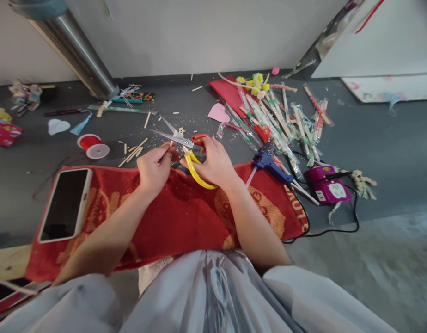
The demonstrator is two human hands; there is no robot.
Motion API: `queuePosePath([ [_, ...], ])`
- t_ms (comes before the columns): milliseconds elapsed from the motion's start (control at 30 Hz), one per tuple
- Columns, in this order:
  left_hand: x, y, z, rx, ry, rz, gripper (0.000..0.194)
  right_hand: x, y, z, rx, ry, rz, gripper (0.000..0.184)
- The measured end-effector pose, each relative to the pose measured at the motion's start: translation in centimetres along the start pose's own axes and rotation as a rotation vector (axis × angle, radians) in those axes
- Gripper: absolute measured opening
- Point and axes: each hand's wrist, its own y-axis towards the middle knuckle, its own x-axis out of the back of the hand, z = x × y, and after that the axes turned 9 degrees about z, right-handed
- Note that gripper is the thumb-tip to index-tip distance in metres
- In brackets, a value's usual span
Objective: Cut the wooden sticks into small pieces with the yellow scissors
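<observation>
My right hand (215,162) grips a pair of scissors (180,138) with one red and one yellow handle. The blades stand apart and point left, over the grey table. Close by, my left hand (154,166) is closed in a pinch near the blades. A short pale wooden stick (171,144) pokes up from its fingertips; the rest of it is hidden by the fingers. Cut stick pieces (133,155) lie left of the blades, and pale crumbs are scattered behind them. Both wrists are above a red towel (196,217).
A phone (66,203) rests on the towel's left end, with a red thread spool (93,146) behind it. Rightward are a blue glue gun (271,165), wrapped chopsticks (269,118) and a purple power block (326,185) with a black cord. A metal post (76,53) stands back left.
</observation>
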Motion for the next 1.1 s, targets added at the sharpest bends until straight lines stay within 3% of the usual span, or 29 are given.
queuePosePath([
  [633, -0.1, 0.1, 0.3, 0.066, -0.068, -0.002, 0.018, 0.2, 0.0, 0.3, -0.026, 0.046, 0.025, 0.057],
  [1100, -0.3, 0.1, 1.0, 0.071, -0.081, 0.062, 0.020, 0.5, 0.1, 0.1, -0.068, -0.088, 0.018, 0.052],
])
